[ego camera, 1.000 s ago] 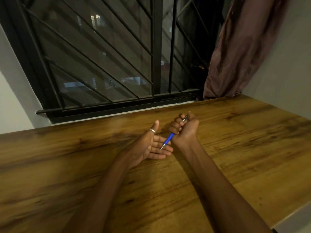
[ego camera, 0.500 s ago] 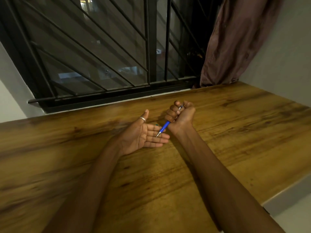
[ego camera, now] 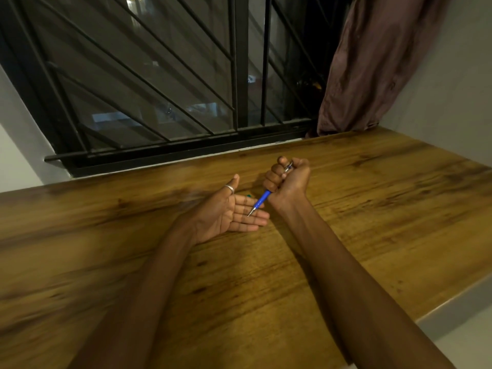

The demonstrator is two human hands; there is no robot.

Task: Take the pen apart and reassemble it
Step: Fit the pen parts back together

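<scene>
A blue pen (ego camera: 261, 200) with a silver tip and silver clip sticks out of my right hand (ego camera: 288, 182), which is closed in a fist around its upper half. The pen slants down and left, its tip touching or just above the fingers of my left hand (ego camera: 231, 214). That hand lies palm up and flat on the wooden table (ego camera: 372, 209), fingers apart, a silver ring on the thumb. A tiny green thing (ego camera: 249, 195) shows just beyond the left fingers; I cannot tell what it is.
A barred window (ego camera: 159, 89) runs along the table's far edge. A brown curtain (ego camera: 372, 62) hangs at the back right beside a grey wall. The table's right edge (ego camera: 452, 304) drops off near my right forearm.
The hands keep their grip and pose; the pen tip stays at the left fingers. The view has tilted slightly, so both hands sit a little lower-left in frame.
</scene>
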